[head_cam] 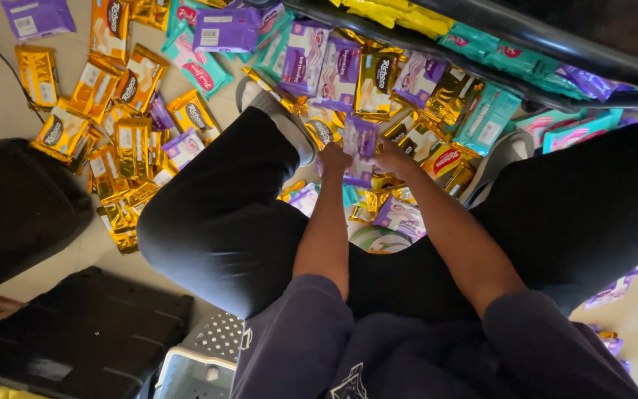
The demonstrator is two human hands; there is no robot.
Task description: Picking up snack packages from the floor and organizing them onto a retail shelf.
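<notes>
A single head camera looks steeply down, close over the lap.

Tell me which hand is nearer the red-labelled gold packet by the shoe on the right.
Right. The right hand sits just left of the red-labelled gold packet; the left hand is farther left. Both grip a purple packet.

Both bare forearms reach down between the knees, left hand (334,158) and right hand (390,157) fingers curled.
</notes>
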